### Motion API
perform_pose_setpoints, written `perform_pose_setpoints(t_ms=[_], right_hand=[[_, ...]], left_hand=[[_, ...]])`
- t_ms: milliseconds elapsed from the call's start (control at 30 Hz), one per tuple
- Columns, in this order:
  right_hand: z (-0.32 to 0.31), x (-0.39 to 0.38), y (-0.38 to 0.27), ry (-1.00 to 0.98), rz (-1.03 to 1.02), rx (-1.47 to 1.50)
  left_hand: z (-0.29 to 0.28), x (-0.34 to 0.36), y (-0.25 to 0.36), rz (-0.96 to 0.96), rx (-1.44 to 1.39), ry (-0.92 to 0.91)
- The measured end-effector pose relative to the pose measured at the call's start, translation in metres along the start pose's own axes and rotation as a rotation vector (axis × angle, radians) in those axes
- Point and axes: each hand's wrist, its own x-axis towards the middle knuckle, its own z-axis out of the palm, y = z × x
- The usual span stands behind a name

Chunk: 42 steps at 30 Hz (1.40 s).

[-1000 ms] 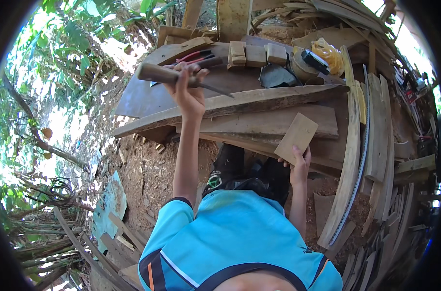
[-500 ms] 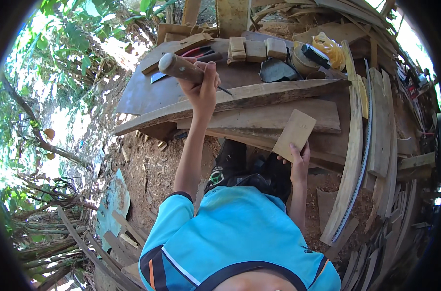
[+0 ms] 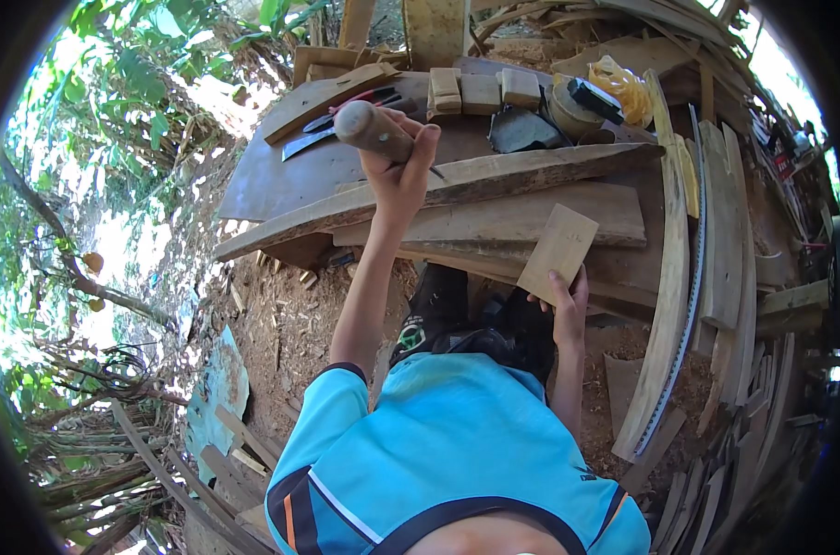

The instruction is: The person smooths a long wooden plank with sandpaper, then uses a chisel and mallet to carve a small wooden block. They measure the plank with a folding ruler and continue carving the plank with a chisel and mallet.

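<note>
My left hand (image 3: pixel 401 176) is closed round the thick wooden handle (image 3: pixel 372 128) of a tool, held over the bench. The handle's rounded end points toward me, and a thin metal tip shows beside my fingers, above a long rough plank (image 3: pixel 521 174). At the right, my right hand (image 3: pixel 568 305) grips a thin, light rectangular wooden board (image 3: pixel 558 242) at its lower end, over the bench's near edge. Red-handled tools (image 3: pixel 379 92) and a flat blade (image 3: pixel 304 145) lie beyond my left hand, partly hidden by it.
Several wood blocks (image 3: pixel 480 92), a dark angular piece (image 3: pixel 521 129), a round container (image 3: pixel 566 109) and a yellow plastic bag (image 3: pixel 616 88) sit along the bench (image 3: pixel 258 190). Long boards (image 3: pixel 720 231) stand at the right. Wood scraps lie on the dirt ground (image 3: pixel 286 333).
My left hand has moved right with the tool, turning it so the handle's end faces more toward me. My right hand has shifted slightly upward and left with the small board.
</note>
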Motion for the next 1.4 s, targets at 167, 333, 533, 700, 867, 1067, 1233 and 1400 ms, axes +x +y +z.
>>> perform_pose_setpoints(t_ms=[167, 333, 533, 700, 867, 1067, 1233, 1400], right_hand=[[-0.004, 0.000, 0.004, -0.028, -0.002, -0.039], [-0.003, -0.003, 0.007, -0.006, -0.056, -0.158], [0.004, -0.023, -0.002, 0.027, 0.017, -0.096], [0.002, -0.050, -0.003, 0.013, -0.069, -0.245], [-0.011, -0.099, -0.015, 0.319, -0.680, -0.406], [0.004, -0.133, -0.034, 0.045, -0.643, -0.710], [0.013, -0.137, -0.029, 0.309, -0.586, -0.769], [0.012, -0.156, -0.030, 0.393, -0.548, -0.904]], left_hand=[[0.012, -0.001, 0.010, -0.016, -0.004, -0.047], [0.018, -0.008, 0.027, -0.146, 0.091, -0.151], [0.023, -0.042, 0.031, -0.098, 0.270, -0.466], [0.029, -0.046, 0.029, -0.050, 0.301, -0.498], [0.029, -0.055, 0.023, 0.047, 0.145, -0.524], [0.030, -0.060, 0.020, 0.085, 0.186, -0.565], [0.017, -0.059, 0.020, 0.042, 0.153, -0.482], [0.023, -0.065, 0.017, 0.069, 0.213, -0.580]])
